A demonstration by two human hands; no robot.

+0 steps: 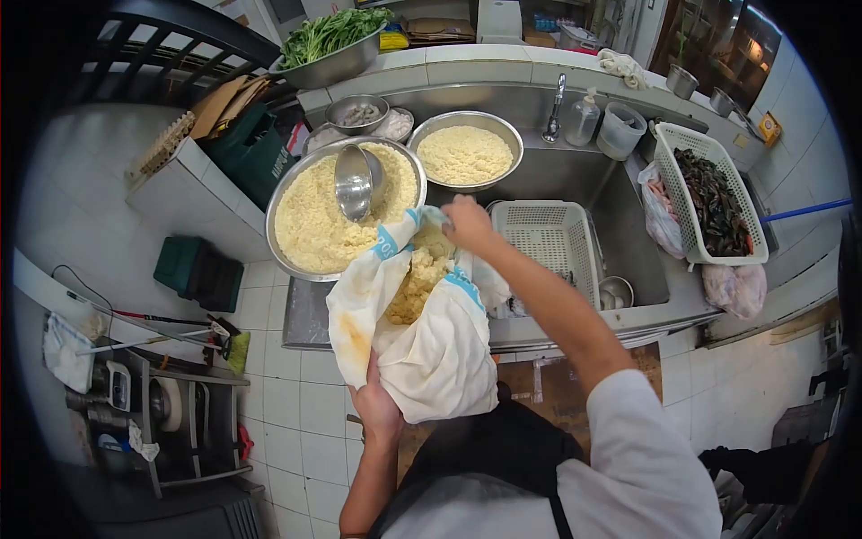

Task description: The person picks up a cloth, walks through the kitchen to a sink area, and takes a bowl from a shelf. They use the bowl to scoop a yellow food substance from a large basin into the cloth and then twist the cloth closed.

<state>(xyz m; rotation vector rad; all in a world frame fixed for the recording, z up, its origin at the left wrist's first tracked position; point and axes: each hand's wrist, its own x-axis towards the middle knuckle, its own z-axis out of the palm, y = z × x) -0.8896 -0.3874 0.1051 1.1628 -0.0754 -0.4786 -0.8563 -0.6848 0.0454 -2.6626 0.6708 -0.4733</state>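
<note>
A white cloth (440,368) with blue bands hangs gathered like a bag in front of me, with a pale yellow crumbly mash (417,283) in its opening. My right hand (469,225) is closed on the cloth's upper edge. Lower down, my left hand (377,409) grips the bag's side and underside, its fingers partly hidden by folds. Just beyond the cloth, a large metal bowl (285,254) holds more of this mash. A small metal bowl (353,184) rests tilted in it. Behind my right hand stands another metal bowl (516,144) of yellow crumbs.
A white plastic basket (548,216) sits in the steel sink (633,242), below the faucet (555,108). On the right, another basket (669,153) holds dark shellfish beside plastic bags (734,289). Leafy greens (332,38) fill a bowl on the back ledge.
</note>
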